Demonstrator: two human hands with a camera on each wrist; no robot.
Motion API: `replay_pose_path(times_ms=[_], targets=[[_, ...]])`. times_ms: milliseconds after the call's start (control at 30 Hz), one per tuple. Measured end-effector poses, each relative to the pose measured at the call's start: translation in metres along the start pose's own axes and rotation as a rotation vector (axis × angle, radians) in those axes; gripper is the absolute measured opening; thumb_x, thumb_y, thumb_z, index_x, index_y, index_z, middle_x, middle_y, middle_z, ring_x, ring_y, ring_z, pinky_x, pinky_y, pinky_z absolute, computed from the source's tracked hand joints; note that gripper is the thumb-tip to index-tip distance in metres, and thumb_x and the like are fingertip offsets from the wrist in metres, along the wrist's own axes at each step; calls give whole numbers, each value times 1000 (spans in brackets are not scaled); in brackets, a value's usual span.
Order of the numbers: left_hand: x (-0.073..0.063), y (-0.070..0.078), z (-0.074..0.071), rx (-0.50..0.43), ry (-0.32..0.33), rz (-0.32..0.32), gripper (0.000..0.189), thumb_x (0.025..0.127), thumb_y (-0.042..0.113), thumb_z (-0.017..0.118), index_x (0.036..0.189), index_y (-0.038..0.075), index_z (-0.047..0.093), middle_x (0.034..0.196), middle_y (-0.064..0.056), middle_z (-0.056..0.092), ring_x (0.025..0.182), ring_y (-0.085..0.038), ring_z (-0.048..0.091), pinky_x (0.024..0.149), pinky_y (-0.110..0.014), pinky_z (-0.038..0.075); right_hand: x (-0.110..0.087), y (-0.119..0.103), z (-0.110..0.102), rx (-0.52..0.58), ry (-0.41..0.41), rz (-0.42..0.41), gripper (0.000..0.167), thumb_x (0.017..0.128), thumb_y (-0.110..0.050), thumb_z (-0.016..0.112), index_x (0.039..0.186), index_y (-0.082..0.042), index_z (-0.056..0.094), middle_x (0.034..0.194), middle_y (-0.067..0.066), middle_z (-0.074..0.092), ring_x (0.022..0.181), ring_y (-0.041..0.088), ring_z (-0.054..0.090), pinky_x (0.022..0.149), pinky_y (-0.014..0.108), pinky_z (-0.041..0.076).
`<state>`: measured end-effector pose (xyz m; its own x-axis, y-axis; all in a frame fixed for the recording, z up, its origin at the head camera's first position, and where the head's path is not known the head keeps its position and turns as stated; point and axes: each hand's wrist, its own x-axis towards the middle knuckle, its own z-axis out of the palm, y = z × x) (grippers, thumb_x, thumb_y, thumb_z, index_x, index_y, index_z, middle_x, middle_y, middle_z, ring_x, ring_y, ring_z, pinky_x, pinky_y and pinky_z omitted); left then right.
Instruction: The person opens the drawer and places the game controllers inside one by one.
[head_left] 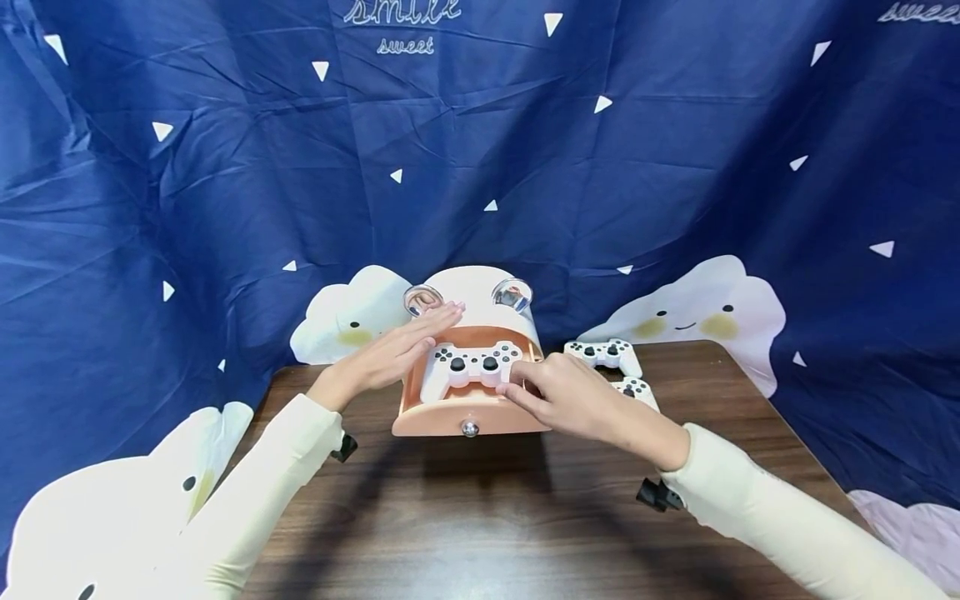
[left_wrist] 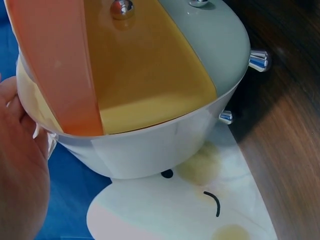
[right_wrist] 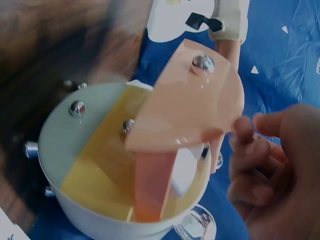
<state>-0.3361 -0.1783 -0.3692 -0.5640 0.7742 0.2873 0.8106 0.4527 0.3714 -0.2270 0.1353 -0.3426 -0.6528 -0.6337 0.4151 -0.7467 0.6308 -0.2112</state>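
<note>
Blue curtain point(head_left: 675, 175) with white triangles and smiling clouds fills the background, and a dark wooden table point(head_left: 480, 533) stands in front of it. Near the table's far side sits a white box point(head_left: 476, 287) with a rounded top. Its lower fronts, yellow point(left_wrist: 145, 75) and grey-green point(left_wrist: 215, 45), show in the left wrist view. A peach drawer point(head_left: 435, 422) is pulled out of it toward the person.

The left hand point(head_left: 393, 350) reaches in from the left, its fingers straight and close together, slanting over the drawer's far left part; whether it touches the box cannot be told. The right hand point(head_left: 573, 396) is at the drawer's right edge with bent fingers, thumb and forefinger near each other; the pictures do not show whether they pinch anything.

Between the hands, inside the drawer, lies a white game controller point(head_left: 474, 365). Its long axis runs from side to side, across the drawer, and the left grip points back at the person. The right hand is the nearer one, covering the controller's right grip from the head camera.

Two more controllers, a farther one point(head_left: 602, 355) and a nearer one point(head_left: 633, 388), rest on the table right of the box, the nearer partly hidden by the right arm. Smallest is the drawer's silver knob point(head_left: 470, 428).
</note>
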Motion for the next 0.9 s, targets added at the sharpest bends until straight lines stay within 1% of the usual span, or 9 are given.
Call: replay_pose_path(times_ms=[67, 167, 333, 567, 600, 667, 767, 833, 900], targets=[[0, 0, 0, 7, -2, 8, 57, 113, 7, 36, 169, 10, 30, 179, -1, 21, 167, -22, 17, 138, -42, 13, -4, -3, 5, -7, 53, 1, 24, 104, -30, 69, 82, -21, 65, 56, -17, 44, 53, -1, 42, 51, 22, 37], [1, 0, 0, 16, -3, 11, 57, 112, 6, 36, 169, 9, 30, 179, -2, 22, 167, -23, 18, 138, -42, 13, -10, -9, 11, 2, 86, -16, 23, 103, -28, 70, 82, -20, 64, 57, -17, 46, 53, -3, 42, 51, 21, 38], [0, 0, -1, 20, -7, 3, 57, 112, 6, 36, 169, 10, 29, 179, -1, 21, 167, -22, 17, 138, -43, 14, -17, -22, 26, 46, 45, -36, 30, 104, -31, 69, 77, -22, 63, 57, -18, 45, 53, -3, 41, 50, 18, 38], [0, 1, -1, 11, -20, 12, 58, 113, 7, 36, 170, 12, 27, 180, 0, 19, 167, -21, 16, 138, -42, 13, -25, -33, 55, 103, -22, 83, 39, 106, -43, 65, 69, -29, 62, 65, -21, 50, 61, -2, 48, 57, 20, 44], [0, 1, -1, 11, -21, 12, 58, 113, 8, 35, 170, 13, 27, 180, 0, 19, 167, -21, 16, 138, -42, 13, -26, -34, 59, 108, -20, 94, 41, 106, -44, 64, 68, -30, 62, 64, -22, 50, 62, -2, 48, 61, 22, 47], [-1, 2, -2, 6, -24, 10, 58, 113, 8, 35, 170, 14, 26, 180, 0, 19, 168, -21, 15, 138, -42, 13, -28, -37, 65, 121, -13, 113, 43, 107, -45, 62, 67, -30, 61, 60, -23, 49, 61, -4, 48, 76, 28, 53], [-1, 2, -2, 4, -29, 10, 57, 114, 11, 34, 171, 14, 26, 180, 1, 18, 168, -20, 14, 138, -41, 13, -29, -39, 73, 171, -5, 156, 45, 108, -46, 60, 66, -30, 62, 51, -25, 47, 55, -10, 48, 91, 36, 50], [-1, 2, -2, 3, -29, 12, 57, 114, 12, 34, 171, 13, 25, 180, 0, 18, 168, -21, 14, 138, -41, 13, -29, -41, 77, 234, -19, 202, 44, 109, -47, 57, 70, -29, 64, 46, -25, 46, 47, -11, 48, 90, 31, 50], [-1, 2, -2, 2, -26, 13, 58, 113, 10, 35, 170, 13, 26, 180, -1, 18, 168, -21, 15, 138, -40, 13, -28, -42, 80, 312, -36, 257, 43, 110, -48, 55, 74, -28, 66, 43, -24, 47, 43, -9, 51, 76, 22, 50]])
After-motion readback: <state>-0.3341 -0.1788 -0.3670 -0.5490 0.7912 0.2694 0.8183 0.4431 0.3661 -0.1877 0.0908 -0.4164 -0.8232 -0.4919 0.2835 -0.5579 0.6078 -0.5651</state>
